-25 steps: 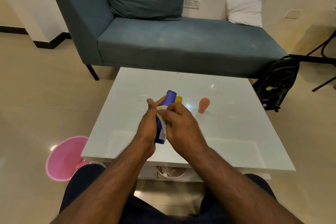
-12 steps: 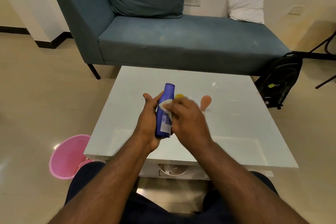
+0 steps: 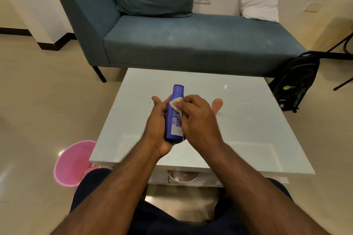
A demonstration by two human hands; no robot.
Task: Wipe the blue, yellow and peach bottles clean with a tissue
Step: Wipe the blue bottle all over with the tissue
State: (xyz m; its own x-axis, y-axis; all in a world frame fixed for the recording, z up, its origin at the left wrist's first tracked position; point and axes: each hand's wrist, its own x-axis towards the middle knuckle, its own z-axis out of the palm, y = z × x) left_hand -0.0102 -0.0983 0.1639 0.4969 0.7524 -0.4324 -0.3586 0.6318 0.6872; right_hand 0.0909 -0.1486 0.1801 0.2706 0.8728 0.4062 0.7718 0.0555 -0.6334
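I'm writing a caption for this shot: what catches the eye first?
The blue bottle, held in the left hand above the white table while the right hand presses a tissue to it. Next, the peach bottle standing just right, and the pink bin on the floor.

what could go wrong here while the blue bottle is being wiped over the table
1. The left hand cradles the tall blue plastic bottle from one side only; a firm push from the white tissue under the right hand might slip it onto the glossy white table.
2. The small peach bottle stands just beyond the right hand, so a wide stroke could knock it over.
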